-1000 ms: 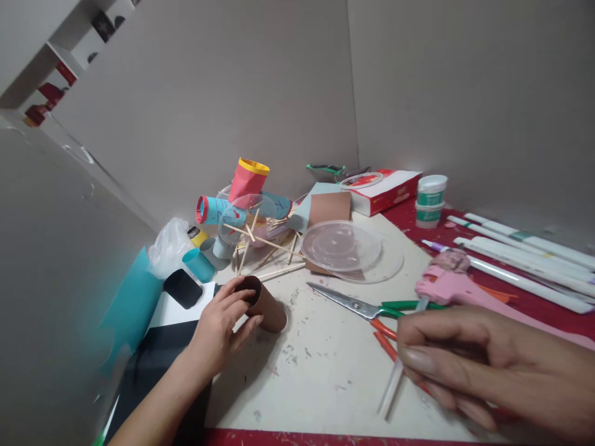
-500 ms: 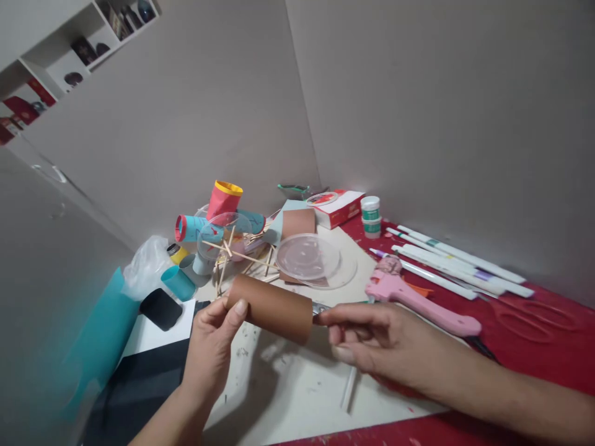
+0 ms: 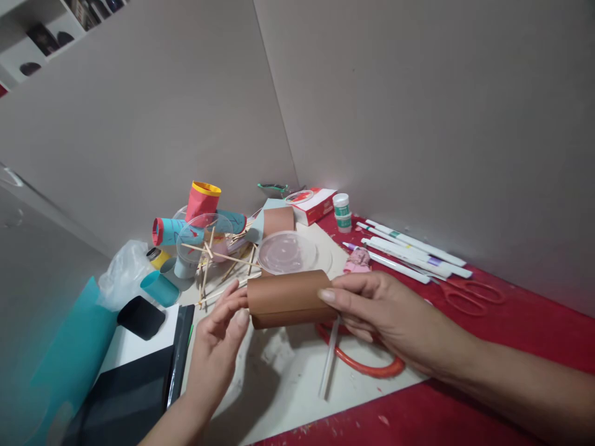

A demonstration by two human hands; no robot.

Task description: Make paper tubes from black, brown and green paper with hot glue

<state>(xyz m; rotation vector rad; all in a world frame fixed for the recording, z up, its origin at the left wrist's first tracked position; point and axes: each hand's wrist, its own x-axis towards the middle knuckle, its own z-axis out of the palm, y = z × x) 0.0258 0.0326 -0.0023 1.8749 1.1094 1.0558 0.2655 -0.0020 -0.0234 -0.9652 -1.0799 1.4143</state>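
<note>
A brown paper tube (image 3: 286, 298) hangs level above the table, held between both hands. My right hand (image 3: 376, 310) grips its right end, thumb on top and fingers curled beneath. At the left end my left hand (image 3: 218, 337) has its fingertips touching the rim, with the fingers spread loosely. Below the tube lie a white stick (image 3: 329, 365) and the red handle loop of scissors (image 3: 367, 367).
A model of coloured paper tubes and wooden sticks (image 3: 204, 232) stands at the back, beside clear plastic lids (image 3: 288, 253). White glue sticks (image 3: 409, 251), red scissors (image 3: 469, 291), small jars (image 3: 342, 212) and a pink glue gun (image 3: 357, 260) lie right. Teal and black paper (image 3: 116, 384) lie left.
The tube came off the table in my left hand. My right hand put down a white stick and took the tube's right end. Both hands raised it.
</note>
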